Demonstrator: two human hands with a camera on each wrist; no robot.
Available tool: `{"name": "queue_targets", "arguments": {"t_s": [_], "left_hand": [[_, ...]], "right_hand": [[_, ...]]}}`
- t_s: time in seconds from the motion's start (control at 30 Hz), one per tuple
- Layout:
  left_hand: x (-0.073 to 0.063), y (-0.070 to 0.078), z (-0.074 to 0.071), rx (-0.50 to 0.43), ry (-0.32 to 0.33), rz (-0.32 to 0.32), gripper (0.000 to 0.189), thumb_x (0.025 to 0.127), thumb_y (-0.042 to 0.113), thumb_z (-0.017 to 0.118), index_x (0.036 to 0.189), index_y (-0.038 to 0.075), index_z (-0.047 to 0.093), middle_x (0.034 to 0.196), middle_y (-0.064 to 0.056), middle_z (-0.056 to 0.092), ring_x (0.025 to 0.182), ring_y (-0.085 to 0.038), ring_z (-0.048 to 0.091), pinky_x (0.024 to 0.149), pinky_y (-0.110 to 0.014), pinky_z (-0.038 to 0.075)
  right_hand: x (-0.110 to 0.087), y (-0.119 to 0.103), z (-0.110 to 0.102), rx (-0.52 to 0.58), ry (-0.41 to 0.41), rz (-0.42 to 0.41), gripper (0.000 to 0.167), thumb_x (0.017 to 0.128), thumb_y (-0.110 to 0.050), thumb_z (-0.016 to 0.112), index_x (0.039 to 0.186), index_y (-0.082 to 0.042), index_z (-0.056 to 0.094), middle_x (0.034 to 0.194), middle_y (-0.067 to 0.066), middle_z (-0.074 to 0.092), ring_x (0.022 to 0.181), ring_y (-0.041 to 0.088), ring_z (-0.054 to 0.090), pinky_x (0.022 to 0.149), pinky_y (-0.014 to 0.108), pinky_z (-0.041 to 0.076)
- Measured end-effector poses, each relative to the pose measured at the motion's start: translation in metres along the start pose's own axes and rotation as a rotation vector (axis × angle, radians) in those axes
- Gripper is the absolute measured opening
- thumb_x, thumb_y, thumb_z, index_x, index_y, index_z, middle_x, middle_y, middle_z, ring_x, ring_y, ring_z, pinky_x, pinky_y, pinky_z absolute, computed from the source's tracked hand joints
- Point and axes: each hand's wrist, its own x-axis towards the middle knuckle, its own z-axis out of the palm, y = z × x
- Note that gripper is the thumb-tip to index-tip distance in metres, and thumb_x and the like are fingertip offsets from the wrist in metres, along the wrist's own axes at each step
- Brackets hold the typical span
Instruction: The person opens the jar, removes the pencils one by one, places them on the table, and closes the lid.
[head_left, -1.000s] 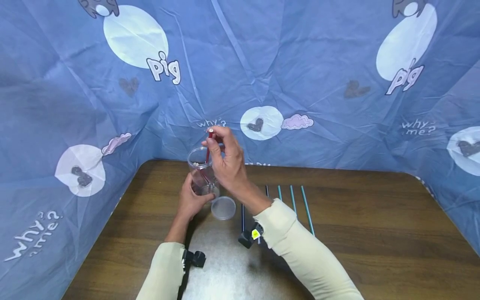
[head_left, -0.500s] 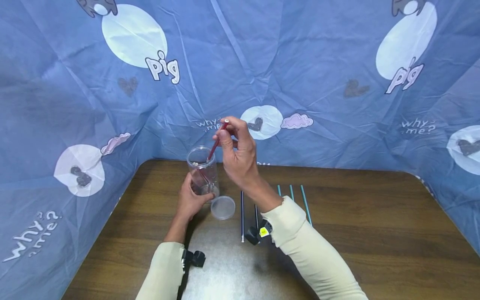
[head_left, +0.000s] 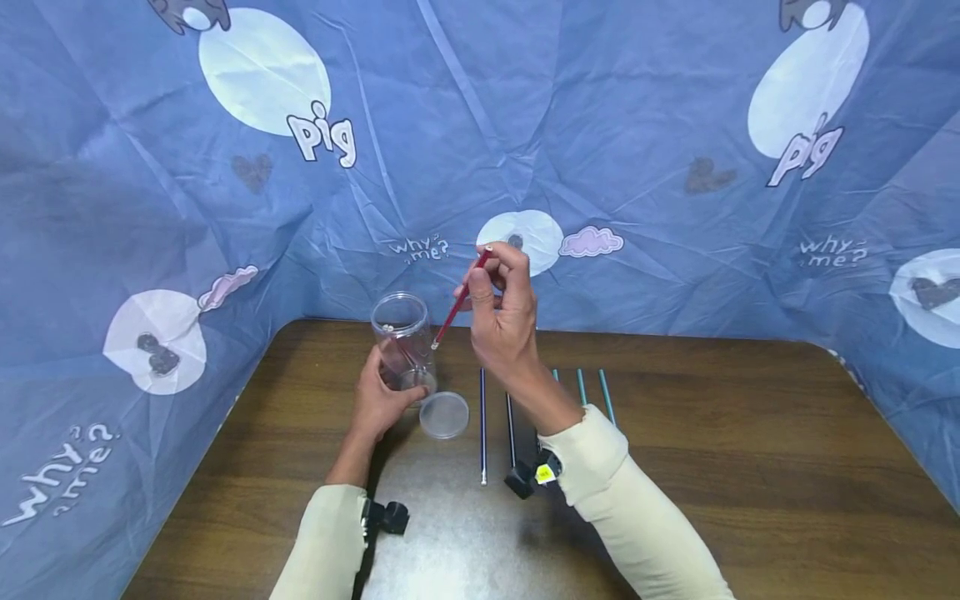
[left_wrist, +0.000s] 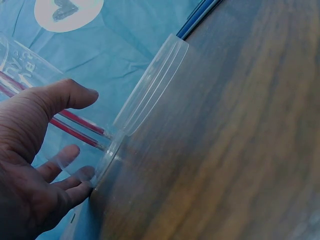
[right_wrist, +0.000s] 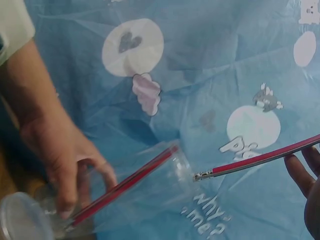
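In the head view, the left hand (head_left: 381, 402) curls its fingers and thumb round the lower part of a clear cylindrical plastic jar (head_left: 411, 346), standing uncapped on a brown wood-grain table (head_left: 750, 458). The right hand (head_left: 506, 321) pinches a slim red pencil (head_left: 459, 305), tilted, its lower end right of the jar. A round translucent plastic lid (head_left: 444, 416) lies just beside the jar, nearer and to the right. Further right lie a dark blue pencil (head_left: 483, 425), a dark pencil (head_left: 511, 429) and teal pencils (head_left: 607, 398), some partly hidden by the right arm.

In the left wrist view, two red pencils (left_wrist: 75, 133) slant inside the jar, metal-tipped ends at its base.

In the right wrist view, the pinched pencil's silver metal end points toward the jar's mouth.
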Motion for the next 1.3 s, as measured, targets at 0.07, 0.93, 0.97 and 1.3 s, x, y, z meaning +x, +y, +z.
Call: {"name": "queue_targets", "arguments": {"t_s": [0.07,0.93,0.97,1.3], "left_hand": [[0.000,0.001,0.000,-0.004,-0.003,-0.003,0.092,0.061,-0.010,0.085,0.143,0.004,0.044,0.129,-0.022,0.056,0.115,-0.039,0.057,0.098,-0.050,0.047],[0.005,0.004,0.001,0.009,-0.013,-0.013,0.090,0.063,-0.008,0.085,0.143,0.007,0.044,0.130,-0.021,0.056,0.119,-0.035,0.053,0.101,-0.049,0.044],[0.004,0.004,0.001,0.006,-0.013,-0.013,0.090,0.063,-0.008,0.084,0.143,0.007,0.045,0.130,-0.022,0.056,0.119,-0.035,0.053,0.101,-0.050,0.044],[-0.001,0.002,0.000,-0.012,-0.013,-0.027,0.087,0.064,-0.010,0.083,0.141,0.006,0.046,0.128,-0.023,0.057,0.119,-0.036,0.053,0.102,-0.051,0.043]], "right_hand": [[-0.006,0.003,-0.005,-0.026,0.008,0.019,0.036,0.106,-0.033,0.045,0.121,-0.001,0.042,0.081,0.019,0.056,0.069,0.030,0.062,0.060,0.035,0.058],[-0.058,0.019,-0.059,-0.174,0.122,0.264,0.021,0.099,0.002,0.054,0.119,0.001,0.047,0.078,0.012,0.052,0.066,0.012,0.049,0.056,0.018,0.039],[-0.059,0.018,-0.060,-0.174,0.122,0.269,0.021,0.099,0.001,0.054,0.119,0.000,0.047,0.078,0.010,0.052,0.065,0.012,0.050,0.055,0.018,0.040],[-0.054,-0.016,-0.073,-0.211,0.126,0.316,0.021,0.097,0.007,0.052,0.117,0.010,0.044,0.077,0.012,0.051,0.060,0.026,0.052,0.054,0.016,0.042]]}}
